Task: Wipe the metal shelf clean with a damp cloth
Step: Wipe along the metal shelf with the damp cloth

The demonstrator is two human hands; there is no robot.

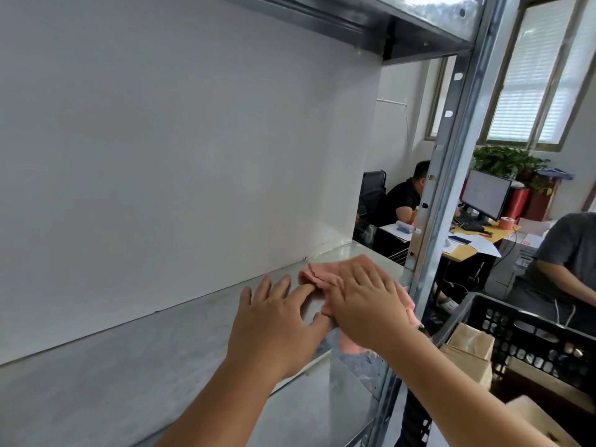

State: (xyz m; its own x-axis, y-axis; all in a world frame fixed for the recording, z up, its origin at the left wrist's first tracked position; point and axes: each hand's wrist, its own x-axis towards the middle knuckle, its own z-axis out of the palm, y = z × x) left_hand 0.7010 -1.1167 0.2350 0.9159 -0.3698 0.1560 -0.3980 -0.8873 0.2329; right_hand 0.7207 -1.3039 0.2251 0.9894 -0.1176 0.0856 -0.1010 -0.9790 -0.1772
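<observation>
right hand (pixel 364 304) flat, fingers spread, pressing pink cloth (pixel 317 271) at shelf (pixel 129 366) right end, by upright post (pixel 451 175); left hand (pixel 274 321) open, bare, alongside; unwiped length stretching leftward.

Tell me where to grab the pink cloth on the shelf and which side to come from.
Pinch the free far-left edge of the pink cloth, coming from the left along the metal shelf. That ruffled edge lies flat and uncovered, while the right hand is pressed flat over the middle and the near corner hangs off the front lip. The left hand, fingers spread, is already beside that edge.
</observation>
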